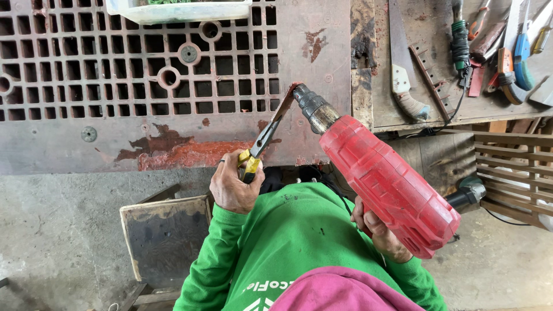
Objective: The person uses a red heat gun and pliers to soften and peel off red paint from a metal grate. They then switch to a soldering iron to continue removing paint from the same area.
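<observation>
Worn reddish workbench (pixel 311 63) carries a perforated grid panel (pixel 115 75). Left hand (pixel 233 187) is clamped on yellow-handled pliers (pixel 262 141), whose jaws grip a small metal piece (pixel 292 88). Right hand (pixel 380 230) is closed around a red power drill (pixel 386 184), its tip touching that piece.

We saw no labels, signs or screens. The one package-like thing was a white, rectangular plastic container (pixel 178 10) with green contents, which stood on the perforated panel (pixel 115 75) well beyond the left hand (pixel 233 187), cut off by the frame's top edge.
</observation>
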